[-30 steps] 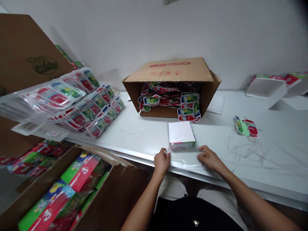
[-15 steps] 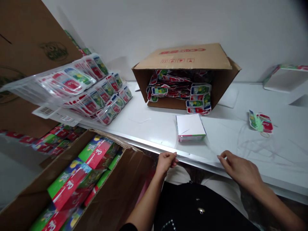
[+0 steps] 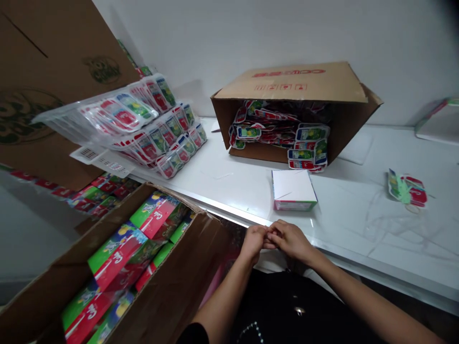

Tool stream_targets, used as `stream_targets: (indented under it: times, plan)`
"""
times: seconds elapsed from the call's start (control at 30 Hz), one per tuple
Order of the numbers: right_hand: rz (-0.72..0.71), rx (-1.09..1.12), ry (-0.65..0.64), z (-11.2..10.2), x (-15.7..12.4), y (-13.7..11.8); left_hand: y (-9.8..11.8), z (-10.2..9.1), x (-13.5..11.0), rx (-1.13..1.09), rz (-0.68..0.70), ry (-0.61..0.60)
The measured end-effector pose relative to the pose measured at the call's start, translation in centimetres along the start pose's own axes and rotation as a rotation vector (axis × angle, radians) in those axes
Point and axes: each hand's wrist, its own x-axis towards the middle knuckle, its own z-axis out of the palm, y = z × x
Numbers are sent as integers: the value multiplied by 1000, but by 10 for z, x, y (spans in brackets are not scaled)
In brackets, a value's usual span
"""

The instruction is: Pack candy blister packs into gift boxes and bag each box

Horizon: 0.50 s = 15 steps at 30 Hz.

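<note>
My left hand (image 3: pixel 254 241) and my right hand (image 3: pixel 291 239) meet at the front edge of the white table (image 3: pixel 358 220), fingertips pinched together. Whatever they pinch is too thin or clear to name. Just beyond them a small white box (image 3: pixel 293 187) with a green and red side stands on the table. Behind it a brown cardboard box (image 3: pixel 297 83) lies on its side, with several colourful packets (image 3: pixel 304 148) spilling from its mouth.
Clear trays of red and green packets (image 3: pixel 143 119) are stacked at the left against a big carton (image 3: pixel 43 86). An open carton (image 3: pixel 118 253) of green and red boxes stands at lower left. A loose packet (image 3: pixel 407 188) lies to the right, a white box (image 3: pixel 437 126) farther right.
My hands were apart in front of the small white box, drew back to the table edge, and have come together, pinched. The view has swung left.
</note>
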Motion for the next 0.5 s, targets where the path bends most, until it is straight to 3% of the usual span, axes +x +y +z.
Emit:
stream_targets:
  times: [0.33, 0.43, 0.5]
  plan:
    - [-97, 148, -22, -15, -14, -9, -6, 3, 7, 52, 10, 44]
    - [-21, 235, 38, -58, -40, 17, -4, -2, 6, 54, 9, 41]
    - [119, 323, 229, -105, -67, 59, -2, -6, 5, 63, 10, 17]
